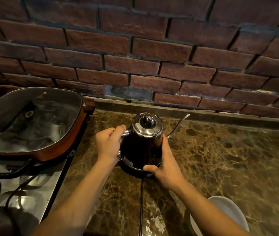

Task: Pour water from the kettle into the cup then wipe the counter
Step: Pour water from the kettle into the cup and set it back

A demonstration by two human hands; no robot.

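The left hand (108,143) is curled tight around the handle of the gooseneck kettle (142,143), thumb lying along the top of the handle toward the lid. The right hand (165,165) is spread open and pressed against the kettle's right flank, fingers reaching up the black body and the thumb hooked around the front of the round black base (135,169); it steadies rather than closes on anything. The kettle stands upright on that base, near the back edge of the brown marble counter (220,159), toward its left end. Its chrome lid (146,124) is on, with a black knob in the middle, and the thin curved spout (180,122) points to the right and back, toward the brick wall (135,48). A black cord (141,201) runs from the base straight toward the counter's front edge.

At the front edge of the counter, to the right of the right forearm, lies a white round-rimmed dish (224,213), only partly in view; whether it is the cup cannot be told. Beyond the counter's left edge sits a steel stovetop (38,189) with dark grates, and on it a rectangular orange-sided pan (38,133) covered by a glass lid, well apart from the kettle.
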